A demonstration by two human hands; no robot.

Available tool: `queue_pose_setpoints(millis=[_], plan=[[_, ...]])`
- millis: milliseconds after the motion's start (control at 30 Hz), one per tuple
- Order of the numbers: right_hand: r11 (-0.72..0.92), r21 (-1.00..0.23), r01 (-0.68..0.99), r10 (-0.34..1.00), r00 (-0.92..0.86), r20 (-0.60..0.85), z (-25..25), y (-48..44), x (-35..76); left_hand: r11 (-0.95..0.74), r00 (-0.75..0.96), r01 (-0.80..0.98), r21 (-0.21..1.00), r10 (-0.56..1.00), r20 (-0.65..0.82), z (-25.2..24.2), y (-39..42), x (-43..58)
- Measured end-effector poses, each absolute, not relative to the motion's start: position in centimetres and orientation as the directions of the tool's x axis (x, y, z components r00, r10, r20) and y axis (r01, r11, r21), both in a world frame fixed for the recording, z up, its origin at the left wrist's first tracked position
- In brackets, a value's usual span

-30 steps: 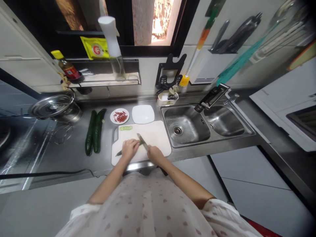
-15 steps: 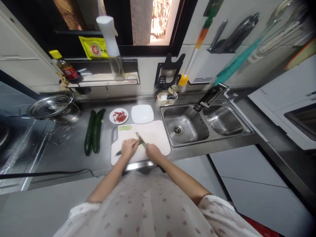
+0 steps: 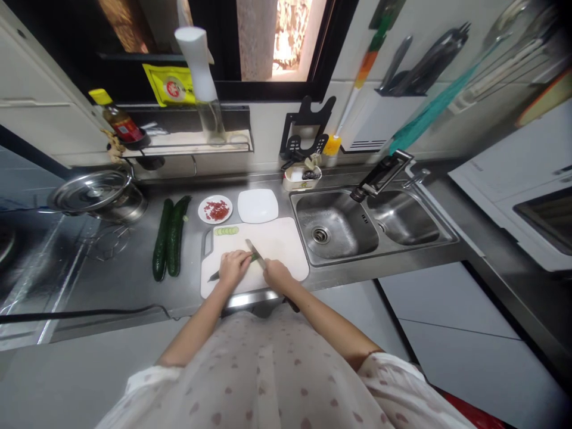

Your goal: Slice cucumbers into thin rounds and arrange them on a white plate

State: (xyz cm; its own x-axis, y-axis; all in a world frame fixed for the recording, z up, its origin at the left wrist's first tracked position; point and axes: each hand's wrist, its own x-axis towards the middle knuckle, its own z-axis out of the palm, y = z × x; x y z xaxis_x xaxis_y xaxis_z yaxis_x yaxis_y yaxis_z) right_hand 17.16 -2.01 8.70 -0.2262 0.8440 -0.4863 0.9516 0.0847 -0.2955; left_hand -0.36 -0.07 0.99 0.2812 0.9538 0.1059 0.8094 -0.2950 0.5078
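Observation:
A white cutting board point(image 3: 286, 241) lies on the steel counter in front of me. My left hand point(image 3: 233, 268) is curled over a dark green cucumber point(image 3: 214, 276) lying on the board, pressing it down. My right hand point(image 3: 277, 275) grips a knife point(image 3: 255, 253), whose blade rests against the cucumber just right of my left fingers. A short row of cucumber slices point(image 3: 226, 231) sits at the board's far left edge.
Two whole cucumbers point(image 3: 168, 238) lie left of the board. Behind the board stand a small plate of chopped red pieces point(image 3: 215, 210) and a white dish point(image 3: 258, 206). A double sink point(image 3: 370, 223) is to the right, a lidded pot point(image 3: 96, 193) at far left.
The view shifted slightly between one second ago and now. Both hands stay on the cucumber and knife in nearly the same place.

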Motion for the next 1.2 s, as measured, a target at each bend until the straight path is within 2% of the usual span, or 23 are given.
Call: queue_pose_setpoints(millis=[300, 567, 933, 1200], plan=[[0.081, -0.291, 0.953, 0.835, -0.224, -0.503, 8.8, -2.2, 17.2, -0.291, 0.283, 0.81, 0.51, 0.954, 0.094, 0.8, 0.0, -0.4], [0.091, -0.32, 0.943, 0.855, -0.239, -0.46, 7.8, -0.7, 16.2, -0.286, 0.278, 0.821, 0.495, 0.956, 0.092, 1.0, -0.1, -0.4], [0.072, -0.277, 0.958, 0.827, -0.213, -0.52, 8.4, -2.7, 17.4, -0.271, 0.269, 0.817, 0.508, 0.96, 0.079, 1.0, 0.0, -0.4], [0.092, -0.283, 0.955, 0.845, -0.225, -0.485, 7.8, -1.6, 16.7, -0.281, 0.28, 0.811, 0.514, 0.956, 0.081, 1.2, 0.0, -0.4]])
